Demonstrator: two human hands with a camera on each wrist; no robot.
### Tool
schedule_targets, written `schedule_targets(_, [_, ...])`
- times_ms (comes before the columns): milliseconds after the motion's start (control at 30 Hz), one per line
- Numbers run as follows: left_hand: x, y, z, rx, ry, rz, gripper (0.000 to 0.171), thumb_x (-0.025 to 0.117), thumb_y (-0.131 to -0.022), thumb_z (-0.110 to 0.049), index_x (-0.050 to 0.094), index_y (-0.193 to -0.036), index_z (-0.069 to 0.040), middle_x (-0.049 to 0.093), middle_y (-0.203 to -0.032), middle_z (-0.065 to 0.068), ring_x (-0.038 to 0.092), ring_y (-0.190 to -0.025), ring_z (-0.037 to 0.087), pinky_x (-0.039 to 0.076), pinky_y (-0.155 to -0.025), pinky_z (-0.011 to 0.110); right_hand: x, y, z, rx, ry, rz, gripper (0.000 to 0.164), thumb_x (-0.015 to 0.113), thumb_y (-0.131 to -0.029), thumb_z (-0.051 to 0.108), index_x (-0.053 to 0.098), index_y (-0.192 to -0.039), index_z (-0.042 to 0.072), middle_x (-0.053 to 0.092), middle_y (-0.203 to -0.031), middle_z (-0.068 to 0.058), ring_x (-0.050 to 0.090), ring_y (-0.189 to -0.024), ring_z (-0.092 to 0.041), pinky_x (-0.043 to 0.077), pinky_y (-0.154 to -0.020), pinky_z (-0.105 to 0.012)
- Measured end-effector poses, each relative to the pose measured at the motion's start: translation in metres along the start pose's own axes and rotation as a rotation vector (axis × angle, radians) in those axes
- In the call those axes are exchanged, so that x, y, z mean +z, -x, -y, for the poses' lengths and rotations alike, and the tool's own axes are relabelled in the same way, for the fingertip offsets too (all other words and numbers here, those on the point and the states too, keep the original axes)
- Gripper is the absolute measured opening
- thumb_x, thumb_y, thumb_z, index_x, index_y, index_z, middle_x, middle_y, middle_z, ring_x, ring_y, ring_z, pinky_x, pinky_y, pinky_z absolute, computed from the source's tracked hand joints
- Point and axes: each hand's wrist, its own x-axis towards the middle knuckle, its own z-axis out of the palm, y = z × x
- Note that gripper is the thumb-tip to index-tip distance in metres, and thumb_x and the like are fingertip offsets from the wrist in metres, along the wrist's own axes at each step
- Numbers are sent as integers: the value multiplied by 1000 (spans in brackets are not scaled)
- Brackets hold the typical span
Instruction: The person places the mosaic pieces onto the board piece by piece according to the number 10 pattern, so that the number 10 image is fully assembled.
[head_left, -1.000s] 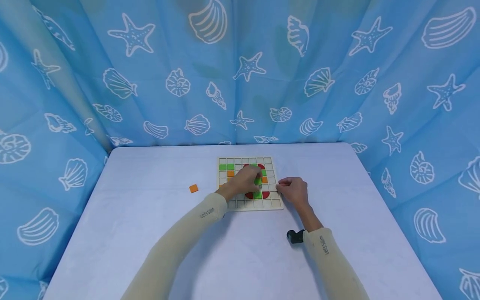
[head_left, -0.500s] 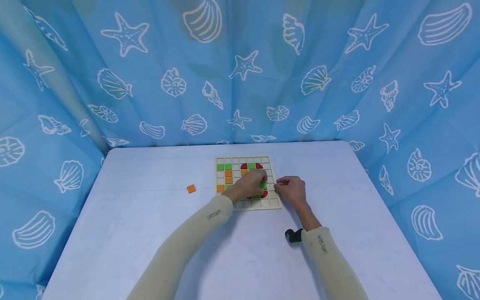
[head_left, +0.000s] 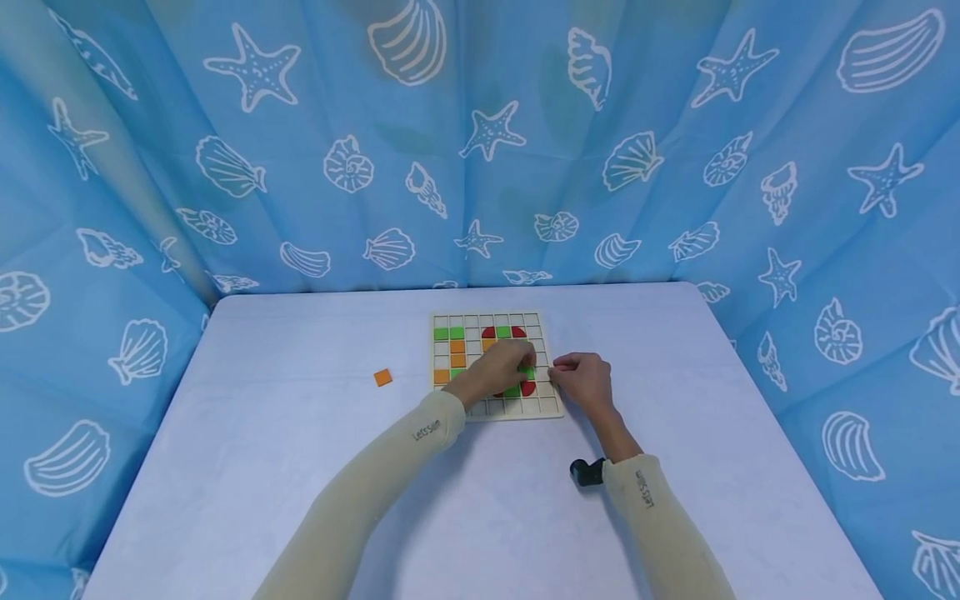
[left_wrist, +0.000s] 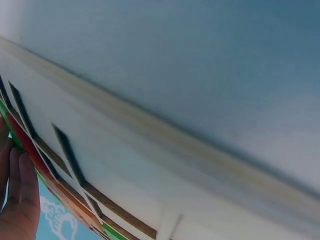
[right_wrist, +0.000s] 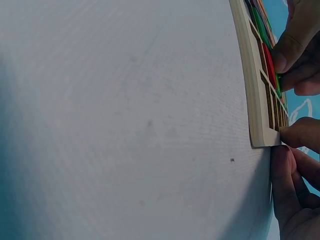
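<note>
A pale wooden grid board (head_left: 551, 406) with square cells lies on the table, bearing green, orange and red tiles. My left hand (head_left: 497, 369) reaches over its right part with curled fingers, pinching a green square tile (head_left: 528, 373) at a cell; its fingertips are partly hidden in the head view. In the right wrist view the left thumb (right_wrist: 282, 57) is down at the tiles beside a red piece (right_wrist: 268, 62). My right hand (head_left: 586, 380) grips the board's right edge between thumb and fingers. Several cells lie hidden under the left hand.
A loose orange square tile (head_left: 383, 377) lies on the white table (head_left: 300, 417) left of the board. A black wrist camera (head_left: 587, 472) sticks out from the right sleeve. Behind the table hangs a blue curtain (head_left: 420, 150) with shell prints.
My left hand has shifted slightly right with the green tile, which now lies at a cell in the right part. The right hand keeps its grip; the last half second shows hardly any movement.
</note>
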Motion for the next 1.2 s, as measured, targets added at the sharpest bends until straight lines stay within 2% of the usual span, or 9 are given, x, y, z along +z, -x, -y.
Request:
schedule_targets(267, [-3, 5, 0, 42, -32, 13, 22, 70, -89, -10, 66, -110, -10, 66, -99, -1, 56, -89, 12, 47, -86, 19, 1, 0, 0, -2, 10, -5, 20, 72, -85, 18, 75, -97, 3, 71, -85, -8, 64, -81, -22, 53, -69, -34])
schedule_targets(500, [-5, 7, 0, 35, -53, 24, 26, 68, -90, -10, 67, -116, -10, 66, -105, -1, 56, -93, 12, 47, -89, 20, 4, -2, -2, -8, 4, -6, 20, 72, -85, 19, 75, -98, 3, 70, -84, -8, 63, -78, -21, 51, -64, -30])
schedule_targets(800, [-9, 16, 5, 88, -47, 47, 35, 63, -92, -6, 63, -127, -7, 66, -118, 2, 59, -105, 13, 44, -98, 24, 3, -2, -3, 33, 5, 16, 23, 72, -85, 21, 74, -100, 4, 70, -87, -8, 62, -81, -21, 51, -65, -29])
schedule_targets(1000, [-21, 26, 15, 42, -53, 53, 35, 63, -93, -7, 63, -127, -9, 65, -119, 1, 58, -111, 14, 45, -98, 27, 3, -2, -3, 35, -7, 18, 24, 72, -86, 21, 74, -101, 3, 69, -88, -8, 62, -81, -22, 50, -64, -27])
schedule_targets(1200, [-41, 42, 30, -12, -64, 32, 35, 69, -90, -13, 64, -124, -7, 66, -113, 4, 58, -101, 15, 48, -93, 28, 1, 1, 0, 45, -9, 22, 24, 72, -87, 21, 73, -103, 3, 69, -92, -10, 62, -85, -23, 51, -65, -26])
